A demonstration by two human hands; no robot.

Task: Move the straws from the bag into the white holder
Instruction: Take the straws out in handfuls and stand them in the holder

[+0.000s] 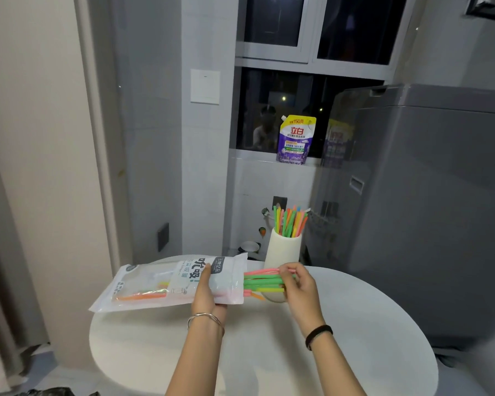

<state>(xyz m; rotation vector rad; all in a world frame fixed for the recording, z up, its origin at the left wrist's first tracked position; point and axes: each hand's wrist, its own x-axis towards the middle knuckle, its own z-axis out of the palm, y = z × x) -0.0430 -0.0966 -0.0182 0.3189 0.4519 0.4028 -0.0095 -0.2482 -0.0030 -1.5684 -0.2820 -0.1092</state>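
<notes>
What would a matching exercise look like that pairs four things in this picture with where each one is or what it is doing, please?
Things:
1. left hand
2. right hand
3. white holder
4. purple pouch

Places or states:
A. stands on the window ledge
B. pinches the straws poking out of the bag
C. stands on the table with upright straws in it
D. grips the bag near its open end

Pairs: 1-D, 2-B, 3-C, 4-A
</notes>
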